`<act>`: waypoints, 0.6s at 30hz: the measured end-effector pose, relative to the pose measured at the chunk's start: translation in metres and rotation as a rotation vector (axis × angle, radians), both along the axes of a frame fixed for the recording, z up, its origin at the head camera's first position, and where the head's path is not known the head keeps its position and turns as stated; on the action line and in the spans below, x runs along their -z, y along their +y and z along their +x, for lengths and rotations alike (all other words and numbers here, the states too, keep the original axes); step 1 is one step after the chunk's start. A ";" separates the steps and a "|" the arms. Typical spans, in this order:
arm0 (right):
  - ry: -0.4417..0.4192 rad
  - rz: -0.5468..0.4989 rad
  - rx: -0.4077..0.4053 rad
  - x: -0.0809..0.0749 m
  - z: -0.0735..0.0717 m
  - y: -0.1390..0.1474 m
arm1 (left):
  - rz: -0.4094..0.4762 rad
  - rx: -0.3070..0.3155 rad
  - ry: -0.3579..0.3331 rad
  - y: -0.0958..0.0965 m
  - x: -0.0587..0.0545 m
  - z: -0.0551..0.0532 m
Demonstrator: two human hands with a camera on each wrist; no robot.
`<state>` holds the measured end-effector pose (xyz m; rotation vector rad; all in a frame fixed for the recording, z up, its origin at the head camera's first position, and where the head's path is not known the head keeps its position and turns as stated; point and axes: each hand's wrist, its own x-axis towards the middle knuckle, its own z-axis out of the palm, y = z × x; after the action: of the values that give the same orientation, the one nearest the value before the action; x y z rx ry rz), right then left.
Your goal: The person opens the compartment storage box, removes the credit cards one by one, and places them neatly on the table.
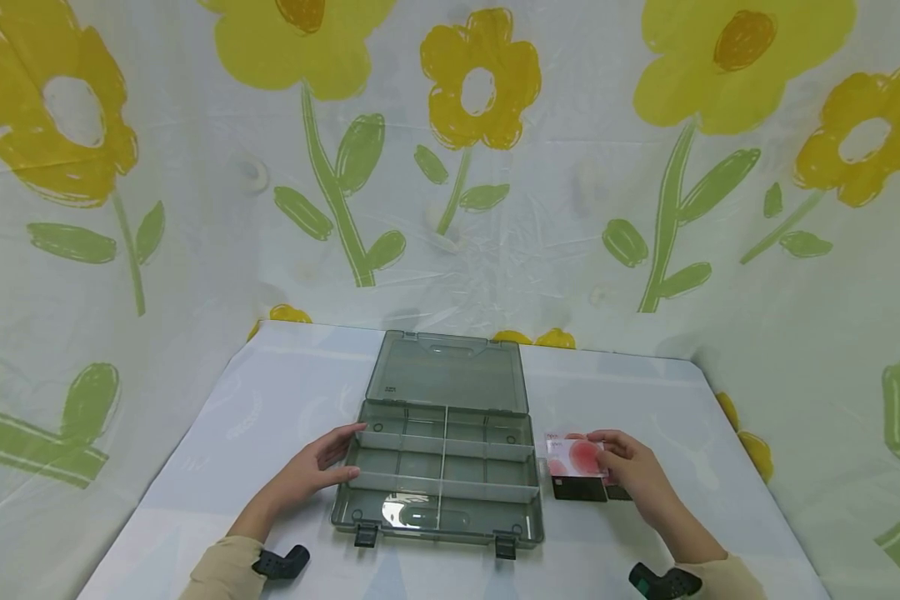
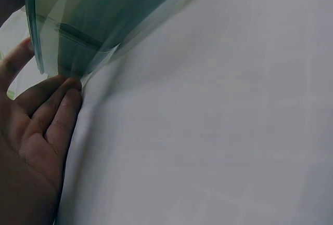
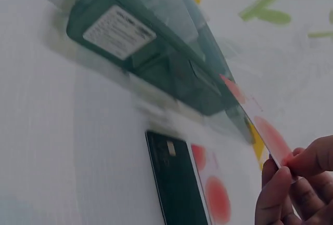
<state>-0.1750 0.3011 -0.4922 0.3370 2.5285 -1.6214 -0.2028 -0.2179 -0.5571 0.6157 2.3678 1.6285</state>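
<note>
A translucent grey-green compartment box (image 1: pixel 487 508) lies with its lid (image 1: pixel 450 375) raised back. My left hand (image 1: pixel 311 471) rests against its left wall, thumb and index finger apart; in the left wrist view the fingers (image 2: pixel 65 110) touch the box's side. To the right of the box, my right hand (image 1: pixel 637 471) pinches a white card with red circles (image 1: pixel 573 457) by its right edge. The right wrist view shows this card (image 3: pixel 260 123) held up off the table between thumb and fingers. Below it lie a black chip card (image 3: pixel 177 178) and a white-and-red card (image 3: pixel 214 191).
Part of another dark card (image 1: pixel 618 493) shows by the right hand. Two latches (image 1: pixel 506 546) hang at the box's front edge. A white label (image 3: pixel 119 31) is stuck on its side wall. Flower-printed curtains (image 1: pixel 555 208) surround the white table (image 1: pixel 270 392).
</note>
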 end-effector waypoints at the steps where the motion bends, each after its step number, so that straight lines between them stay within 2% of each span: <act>1: -0.008 0.006 0.009 0.002 -0.001 0.004 | -0.004 -0.002 0.003 0.000 0.000 0.000; 5: -0.024 0.030 0.021 0.008 -0.003 0.022 | -0.003 -0.002 0.007 0.000 0.000 0.001; 12: -0.038 0.033 0.042 0.019 -0.008 0.048 | -0.004 -0.014 -0.036 0.000 -0.001 0.001; 18: -0.059 0.068 0.062 0.027 -0.014 0.062 | 0.003 -0.009 -0.031 0.000 0.000 0.000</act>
<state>-0.1891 0.3633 -0.5191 0.4682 2.5577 -1.5248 -0.2025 -0.2183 -0.5576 0.5771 2.3501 1.6338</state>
